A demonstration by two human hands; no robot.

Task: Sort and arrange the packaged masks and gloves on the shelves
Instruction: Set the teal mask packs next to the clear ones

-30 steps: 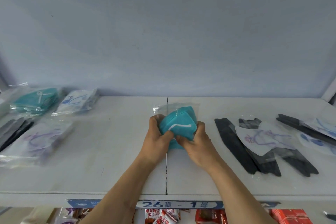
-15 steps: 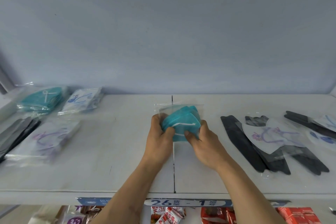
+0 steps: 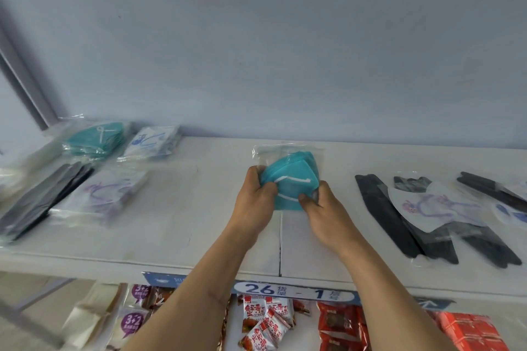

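I'm squaring up one teal mask pack (image 3: 291, 179) over the seam in the shelf (image 3: 199, 222) before it joins its kind. My left hand (image 3: 256, 199) grips the pack's left edge and my right hand (image 3: 319, 208) pinches its lower right corner, so the pack sits between them, tilted up off the shelf, I think. The matching teal stack (image 3: 94, 138) lies far left of the seam, at the back — the next move, I judge, is carrying this pack there and laying it flat on top.

White shelf (image 3: 176, 225) with bagged masks (image 3: 94, 138) and black gloves (image 3: 382, 214).
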